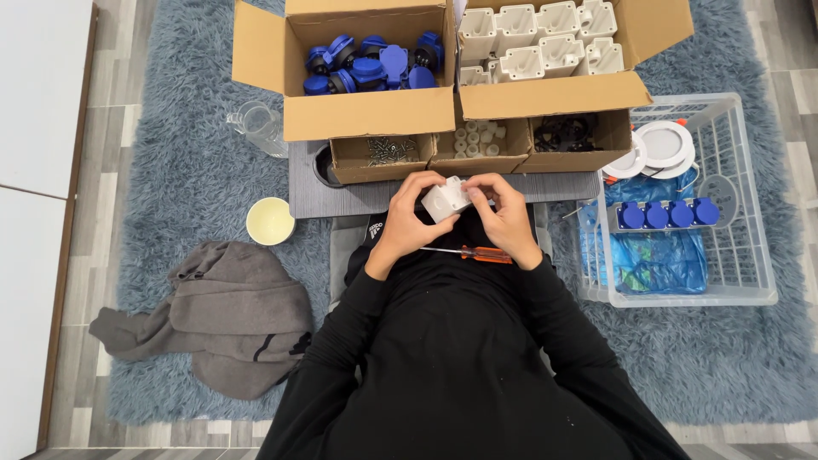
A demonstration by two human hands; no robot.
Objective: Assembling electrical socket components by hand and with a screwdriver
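A small white plastic housing [446, 200] is being held up just in front of the grey tray-table [341, 198], gripped from both sides. The left hand [407, 220] is closed around its left end, fingers wrapped over the top; the right hand [505, 215] is pinched against its right edge, fingertips touching the casing. An orange-handled screwdriver [471, 253] is seen lying across the lap, just below both wrists, held by neither hand.

Beyond the hands, three small open cartons are lined up on the tray-table: screws [389, 151] in the left one, small white caps [475, 139] in the middle, black rings [564, 132] in the right. Behind them, a larger box of blue socket covers [372, 62] is set beside a box of white housings [537, 38]. To the right, a white wire basket [750, 213] is loaded with blue-capped parts [668, 213] and white round discs [656, 146]. On the left, a cream cup [270, 221], a clear glass jug [256, 126] and a crumpled grey garment [221, 315] are spread over the shaggy blue-grey rug [179, 170].
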